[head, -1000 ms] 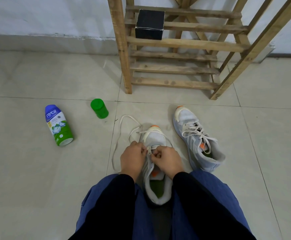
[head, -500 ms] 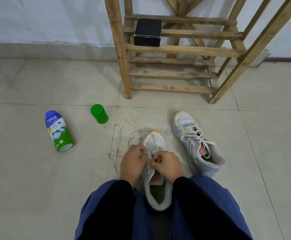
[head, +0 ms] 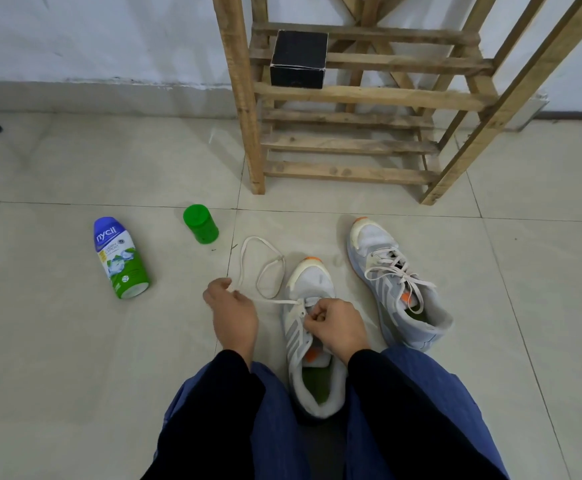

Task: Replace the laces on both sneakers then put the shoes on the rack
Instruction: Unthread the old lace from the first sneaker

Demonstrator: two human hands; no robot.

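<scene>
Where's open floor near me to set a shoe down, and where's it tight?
Bare tile lies left of the Nycil bottle, between it and your left hand, and right of the laced sneaker. Tight: from green cap past the lace to the half-laced sneaker.

Bare floor tile (head: 57, 375) spreads wide at the near left and again at the right, beyond the 2 shoes. Only a narrow strip of floor runs between the near sneaker (head: 312, 289) and the right sneaker (head: 396, 282). A loose lace (head: 258, 268) loops over the tile left of the near sneaker's toe. A green cap (head: 201, 225) and a lying bottle (head: 120, 261) sit farther left. The rack (head: 345, 171) blocks the far middle, and a black box (head: 298, 60) fills 1 shelf's left end.
</scene>
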